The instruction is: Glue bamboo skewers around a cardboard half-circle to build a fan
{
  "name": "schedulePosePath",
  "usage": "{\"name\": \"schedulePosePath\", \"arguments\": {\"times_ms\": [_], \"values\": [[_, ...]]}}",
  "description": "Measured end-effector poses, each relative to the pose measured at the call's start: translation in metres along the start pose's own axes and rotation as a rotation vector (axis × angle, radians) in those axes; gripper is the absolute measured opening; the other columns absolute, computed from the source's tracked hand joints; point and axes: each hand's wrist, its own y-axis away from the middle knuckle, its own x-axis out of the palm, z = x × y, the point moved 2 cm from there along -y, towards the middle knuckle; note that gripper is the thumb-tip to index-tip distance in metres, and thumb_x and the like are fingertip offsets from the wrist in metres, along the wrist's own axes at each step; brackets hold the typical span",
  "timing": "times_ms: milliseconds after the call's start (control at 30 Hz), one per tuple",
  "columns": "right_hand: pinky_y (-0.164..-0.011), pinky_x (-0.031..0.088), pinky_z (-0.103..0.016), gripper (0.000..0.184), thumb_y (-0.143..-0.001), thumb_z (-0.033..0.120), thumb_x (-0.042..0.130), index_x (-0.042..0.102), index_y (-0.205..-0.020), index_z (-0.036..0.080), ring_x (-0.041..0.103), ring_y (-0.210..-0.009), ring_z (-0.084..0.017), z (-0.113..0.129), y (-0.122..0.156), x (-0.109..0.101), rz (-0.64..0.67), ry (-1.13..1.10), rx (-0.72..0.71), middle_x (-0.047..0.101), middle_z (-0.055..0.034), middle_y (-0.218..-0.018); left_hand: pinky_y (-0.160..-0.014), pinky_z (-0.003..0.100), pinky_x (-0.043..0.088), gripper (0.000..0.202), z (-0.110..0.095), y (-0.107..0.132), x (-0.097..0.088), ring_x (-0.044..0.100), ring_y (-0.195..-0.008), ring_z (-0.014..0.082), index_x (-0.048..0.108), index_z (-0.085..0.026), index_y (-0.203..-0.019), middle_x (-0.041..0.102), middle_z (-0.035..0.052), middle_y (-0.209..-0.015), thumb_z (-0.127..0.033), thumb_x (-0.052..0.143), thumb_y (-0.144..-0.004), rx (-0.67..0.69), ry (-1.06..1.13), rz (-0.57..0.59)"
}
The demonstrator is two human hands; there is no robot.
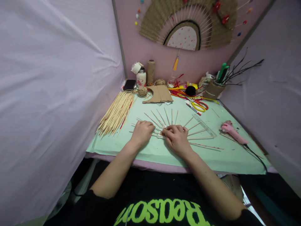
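Thin wooden sticks (168, 116) lie on the pale green cloth, spread in a half circle like fan ribs. Over the sticks on the left side rests my left hand (143, 131), its fingers curled together around stick ends. My right hand (176, 138) is at the centre where the sticks meet, fingers bent and pressed down. What lies beneath the right fingers is hidden. A clear ruler (204, 126) lies slantwise among the sticks to the right.
A large bundle of sticks (117, 114) lies left. Behind are cut cardboard (159, 94), a twine ball (142, 91), a bottle (141, 77), yellow-handled scissors (197, 106) and a pen (193, 109). A pink glue gun (234, 131) with a black cord lies right. A woven fan (155, 26) hangs on the wall.
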Motion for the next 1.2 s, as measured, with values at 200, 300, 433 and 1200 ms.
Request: {"name": "schedulePosePath", "arguments": {"times_ms": [200,300,433,1200], "values": [[-0.089,0.022,-0.042,0.021,-0.092,0.023,0.055,0.072,-0.103,0.03,0.046,-0.104,-0.024,-0.0005,0.0003,0.001,-0.009,0.004,-0.007,0.065,-0.0053,-0.109,-0.085,0.038,0.037,0.023,0.0003,0.0008,0.0012,0.061,-0.103,0.0212,0.075,-0.022,-0.095,0.073,0.0049,-0.108,-0.015,0.053,-0.093,0.007,0.0,-0.003],[-0.088,0.021,-0.042,0.021,-0.093,0.024,0.055,0.072,-0.103,0.03,0.046,-0.104,-0.024,-0.001,0.0005,0.0013,-0.009,0.003,-0.011,0.065,-0.0057,-0.11,-0.085,0.039,0.037,0.023,0.0006,0.0009,0.0022,0.061,-0.102,0.0214,0.075,-0.023,-0.096,0.073,0.0041,-0.107,-0.015,0.053,-0.093,0.01,-0.003,-0.007],[-0.089,0.022,-0.043,0.021,-0.092,0.024,0.055,0.072,-0.102,0.03,0.046,-0.104,-0.024,-0.0008,0.0006,0.0006,-0.011,0.011,-0.014,0.066,-0.0054,-0.11,-0.084,0.039,0.037,0.023,0.0003,0.0004,0.0022,0.06,-0.102,0.0224,0.075,-0.023,-0.096,0.072,0.0048,-0.107,-0.015,0.054,-0.093,0.009,-0.01,-0.007],[-0.09,0.024,-0.043,0.024,-0.092,0.024,0.055,0.072,-0.107,0.031,0.045,-0.105,-0.025,-0.0013,0.0017,0.0026,-0.027,0.05,-0.016,0.063,-0.006,-0.113,-0.09,0.042,0.037,0.021,-0.0066,0.0027,0.0047,0.048,-0.112,0.0247,0.073,-0.029,-0.11,0.063,0.0073,-0.112,-0.025,0.058,-0.095,0.138,0.034,-0.032]]}}
